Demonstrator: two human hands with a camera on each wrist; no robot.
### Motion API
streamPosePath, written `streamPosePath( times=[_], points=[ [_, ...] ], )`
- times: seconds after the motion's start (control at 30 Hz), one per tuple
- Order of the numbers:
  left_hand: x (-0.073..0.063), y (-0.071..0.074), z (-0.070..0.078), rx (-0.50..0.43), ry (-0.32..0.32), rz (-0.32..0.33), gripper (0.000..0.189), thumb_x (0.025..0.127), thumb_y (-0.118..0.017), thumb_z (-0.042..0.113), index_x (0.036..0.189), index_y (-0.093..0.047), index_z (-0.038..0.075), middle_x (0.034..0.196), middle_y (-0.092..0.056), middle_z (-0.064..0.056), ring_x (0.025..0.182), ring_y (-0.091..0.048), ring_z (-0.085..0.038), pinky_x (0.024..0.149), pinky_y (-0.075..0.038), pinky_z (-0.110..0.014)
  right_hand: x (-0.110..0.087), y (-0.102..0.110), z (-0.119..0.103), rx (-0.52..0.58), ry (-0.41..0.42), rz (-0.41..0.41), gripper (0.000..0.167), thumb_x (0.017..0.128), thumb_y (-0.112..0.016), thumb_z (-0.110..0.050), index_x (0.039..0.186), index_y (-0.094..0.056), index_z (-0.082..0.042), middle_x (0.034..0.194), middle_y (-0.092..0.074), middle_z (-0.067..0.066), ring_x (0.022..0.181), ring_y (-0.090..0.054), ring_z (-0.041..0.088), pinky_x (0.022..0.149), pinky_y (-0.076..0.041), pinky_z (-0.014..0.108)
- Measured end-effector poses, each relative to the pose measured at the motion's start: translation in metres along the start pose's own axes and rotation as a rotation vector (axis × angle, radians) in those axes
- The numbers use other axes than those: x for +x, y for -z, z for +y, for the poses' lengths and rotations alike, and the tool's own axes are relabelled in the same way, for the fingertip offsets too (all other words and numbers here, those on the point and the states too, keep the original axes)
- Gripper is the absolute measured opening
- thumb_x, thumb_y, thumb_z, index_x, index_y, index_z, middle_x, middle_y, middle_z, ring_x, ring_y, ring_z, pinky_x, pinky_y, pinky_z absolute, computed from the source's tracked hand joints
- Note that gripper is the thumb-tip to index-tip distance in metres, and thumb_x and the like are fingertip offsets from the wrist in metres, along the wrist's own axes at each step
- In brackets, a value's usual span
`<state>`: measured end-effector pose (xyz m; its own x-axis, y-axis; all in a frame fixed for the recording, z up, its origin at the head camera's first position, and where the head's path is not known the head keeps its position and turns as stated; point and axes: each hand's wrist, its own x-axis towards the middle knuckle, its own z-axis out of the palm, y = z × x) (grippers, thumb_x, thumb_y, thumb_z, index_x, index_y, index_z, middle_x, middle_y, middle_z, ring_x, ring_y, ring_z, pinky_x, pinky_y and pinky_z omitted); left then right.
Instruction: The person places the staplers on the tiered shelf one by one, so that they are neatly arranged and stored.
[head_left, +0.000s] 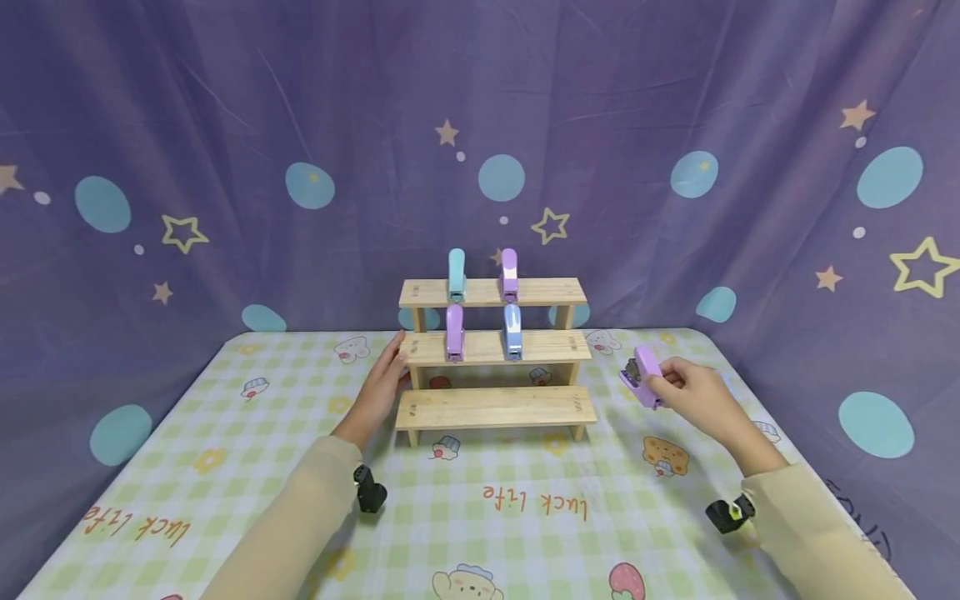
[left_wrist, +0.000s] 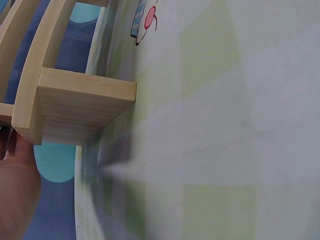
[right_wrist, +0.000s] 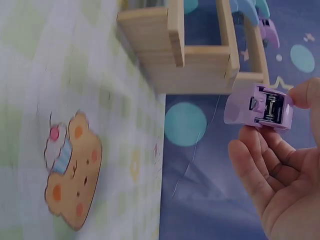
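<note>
My right hand (head_left: pixel 701 396) pinches a purple mini stapler (head_left: pixel 643 379) between thumb and fingers, in the air to the right of a three-tier wooden rack (head_left: pixel 495 408). Its open end and inner spring show in the right wrist view. At the rack's left side, my left hand (head_left: pixel 378 392) touches the end of the middle shelf, fingers pointing away from me; the shelf partly hides them in the left wrist view. A teal stapler (head_left: pixel 457 275) and a purple one (head_left: pixel 509 275) stand on the top shelf. On the middle shelf are another purple stapler (head_left: pixel 454 333) and a blue one (head_left: pixel 512 332).
The bottom shelf (head_left: pixel 495 407) is bare wood. Under the rack lies a green-checked tablecloth (head_left: pixel 525 542) printed with cartoon figures. A purple curtain (head_left: pixel 375 108) with stars and teal dots hangs behind and at both sides. Each wrist carries a small black camera (head_left: pixel 369 490).
</note>
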<state>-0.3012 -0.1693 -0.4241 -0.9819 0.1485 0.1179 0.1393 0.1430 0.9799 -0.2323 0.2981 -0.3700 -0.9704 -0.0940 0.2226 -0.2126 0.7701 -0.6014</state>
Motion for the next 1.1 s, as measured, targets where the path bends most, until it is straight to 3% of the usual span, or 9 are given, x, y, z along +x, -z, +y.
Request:
streamPosePath(
  times=[0.23,0.4,0.8,1.1],
  points=[
    [-0.001,0.0,0.0,-0.015,-0.017,0.001,0.056,0.112,-0.031,0.035,0.163,-0.011,0.026,0.167,-0.01,-0.003,0.149,-0.024,-0.028,0.12,-0.028,-0.044,0.0,-0.01,-0.017,-0.024,0.049,-0.015,0.022,0.098,-0.062,-0.03,0.101,-0.065,-0.008,0.08,-0.064,-0.001,0.069,-0.056,0.016,0.062,-0.048,0.031],
    [-0.001,-0.002,0.001,-0.023,-0.004,0.011,0.056,0.112,-0.03,0.033,0.163,-0.01,0.025,0.167,-0.011,-0.005,0.149,-0.023,-0.027,0.121,-0.027,-0.042,0.002,-0.022,-0.027,0.018,0.092,-0.037,0.015,0.097,-0.064,-0.026,0.096,-0.062,-0.011,0.076,-0.062,-0.001,0.066,-0.054,0.016,0.059,-0.046,0.029],
    [-0.001,-0.002,0.004,-0.001,0.026,0.016,0.056,0.112,-0.03,0.036,0.163,-0.009,0.029,0.167,-0.01,-0.004,0.148,-0.024,-0.028,0.121,-0.027,-0.043,0.013,-0.058,-0.06,0.171,0.168,-0.132,0.012,0.095,-0.067,-0.019,0.098,-0.063,-0.009,0.085,-0.066,0.001,0.074,-0.062,0.016,0.06,-0.054,0.028],
    [-0.002,-0.001,0.004,-0.007,0.027,0.021,0.055,0.112,-0.029,0.034,0.163,-0.01,0.027,0.167,-0.011,-0.006,0.148,-0.024,-0.03,0.121,-0.027,-0.044,0.02,-0.085,-0.081,0.205,0.232,-0.184,0.015,0.093,-0.069,-0.022,0.093,-0.059,-0.011,0.081,-0.063,-0.001,0.07,-0.058,0.014,0.057,-0.054,0.026]
  ],
)
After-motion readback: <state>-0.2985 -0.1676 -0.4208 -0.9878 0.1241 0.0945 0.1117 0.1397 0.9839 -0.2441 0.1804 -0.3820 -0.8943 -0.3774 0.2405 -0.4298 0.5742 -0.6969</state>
